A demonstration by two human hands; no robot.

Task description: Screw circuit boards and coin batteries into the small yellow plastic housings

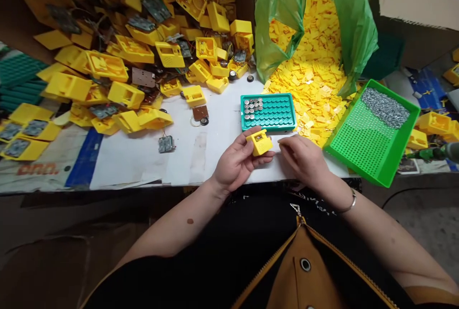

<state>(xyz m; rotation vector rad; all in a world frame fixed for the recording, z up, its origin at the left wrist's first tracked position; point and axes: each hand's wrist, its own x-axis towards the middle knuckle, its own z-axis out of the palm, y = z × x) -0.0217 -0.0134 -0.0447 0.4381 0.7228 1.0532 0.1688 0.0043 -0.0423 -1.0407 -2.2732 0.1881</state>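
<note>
My left hand (236, 160) grips a small yellow plastic housing (260, 142) near the table's front edge, thumb and fingers wrapped around it. My right hand (301, 156) rests just to the right of the housing with its fingers curled and pinched together; what they hold, if anything, is hidden. Directly behind both hands lies a teal tray (287, 114) with round button cells (253, 106) filling its left corner.
A large heap of yellow housings and circuit boards (143, 50) covers the left and back. A green bag (287, 7) spills small yellow plates (315, 70). A green perforated tray (366, 146) with metal parts (385, 107) is tilted at the right.
</note>
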